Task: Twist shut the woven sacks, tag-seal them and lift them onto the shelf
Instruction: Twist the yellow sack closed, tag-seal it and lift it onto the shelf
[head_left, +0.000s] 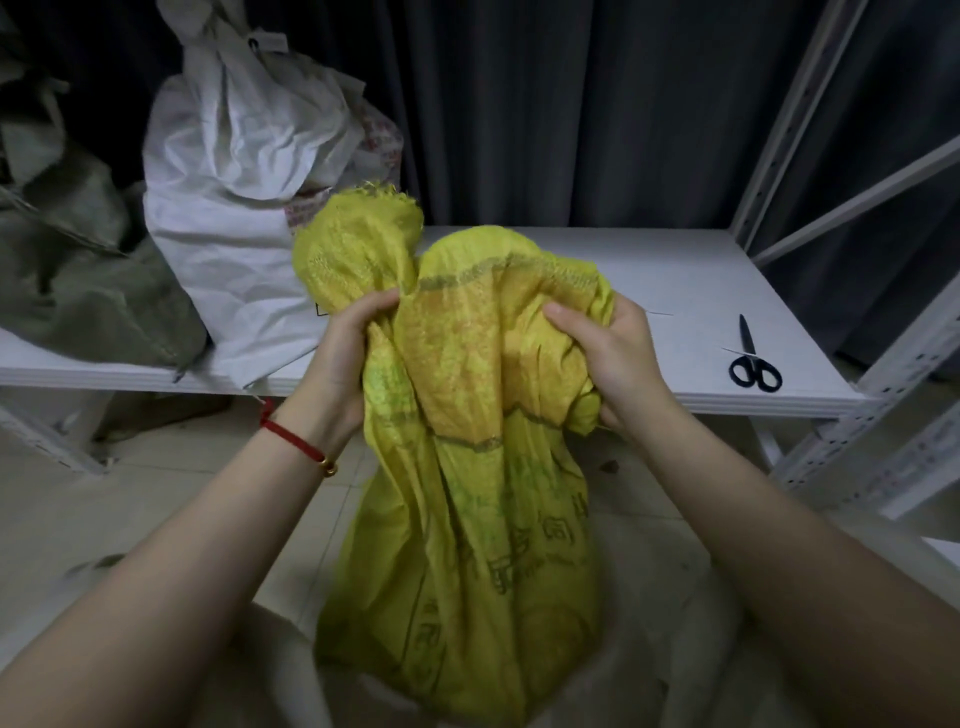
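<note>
A yellow woven sack (467, 519) with faded green print stands on the floor in front of me, its top bunched and raised to shelf height. My left hand (345, 353), with a red cord bracelet on the wrist, grips the gathered fabric on the sack's left side. My right hand (610, 353) grips the folded rim on the right. The frayed mouth edge sticks up above my left hand. The white shelf board (649, 291) lies just behind the sack.
On the shelf's left stand a white woven sack (234, 182) with a tag at its neck and a grey-green sack (78, 291). Black scissors (753, 358) lie on the shelf's right. White metal uprights (893, 379) rise at the right. Dark curtain behind, tiled floor below.
</note>
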